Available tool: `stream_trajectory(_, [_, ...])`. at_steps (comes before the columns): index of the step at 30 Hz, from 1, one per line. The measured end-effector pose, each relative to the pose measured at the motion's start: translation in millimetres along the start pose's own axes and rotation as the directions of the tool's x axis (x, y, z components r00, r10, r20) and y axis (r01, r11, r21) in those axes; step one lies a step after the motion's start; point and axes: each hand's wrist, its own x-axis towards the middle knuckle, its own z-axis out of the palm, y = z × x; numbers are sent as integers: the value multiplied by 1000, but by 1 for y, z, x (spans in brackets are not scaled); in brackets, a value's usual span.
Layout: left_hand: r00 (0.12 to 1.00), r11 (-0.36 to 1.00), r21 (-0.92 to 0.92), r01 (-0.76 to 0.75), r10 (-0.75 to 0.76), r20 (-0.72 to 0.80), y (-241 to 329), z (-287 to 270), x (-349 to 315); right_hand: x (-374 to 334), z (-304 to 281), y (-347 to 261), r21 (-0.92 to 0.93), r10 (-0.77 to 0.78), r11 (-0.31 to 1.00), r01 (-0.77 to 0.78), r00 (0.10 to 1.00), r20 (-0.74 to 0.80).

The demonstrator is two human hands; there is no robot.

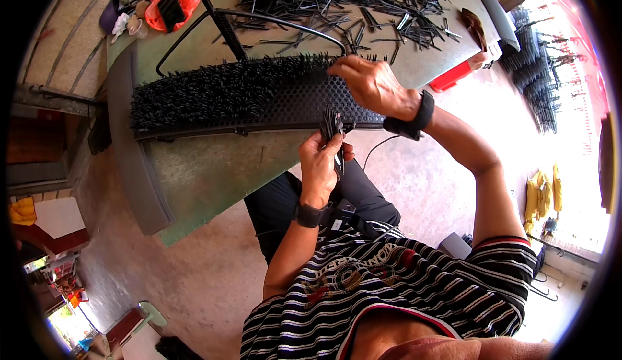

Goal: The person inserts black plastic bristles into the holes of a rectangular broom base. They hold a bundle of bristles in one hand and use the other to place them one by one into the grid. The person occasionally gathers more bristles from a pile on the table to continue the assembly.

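Observation:
A long black perforated panel [311, 106] lies across the table before me. Dense short black bristle-like pieces [201, 94] fill its left part; rows of bare holes show toward the right. My left hand [317, 165] is closed around a bundle of thin black strips [333, 127], held upright just in front of the panel's near edge. At the panel's far side, right of the filled part, my right hand [376, 88] has its fingers pinched together and bent down. What sits between those fingertips is too small to make out.
A large heap of loose black strips [337, 0] lies on the far part of the green table [214, 165]. A black metal frame [285, 22] rises behind the panel. An orange-red plastic bag [173, 3] sits far left, a red container [450, 76] at the right edge.

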Motion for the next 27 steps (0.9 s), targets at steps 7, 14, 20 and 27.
stream_trajectory(7, [999, 998, -41, -54, 54, -4, 1, 1, -2, -25, -15, -26, 333, 333, 825, -457, 868, 368])
stream_trajectory(14, [995, 993, -89, -82, 76, -70, -4, 6, -3, -31, -3, -32, 525, 529, 326, -786, 612, 588])
stream_trajectory(20, [992, 989, -112, -95, 84, -99, -5, 1, -5, -11, -4, -21, 808, 692, 397, -435, 720, 48])
stream_trajectory(27, [991, 993, -90, -82, 72, -114, 0, 0, -5, 6, 8, -3, 491, 458, 817, -302, 857, -234])
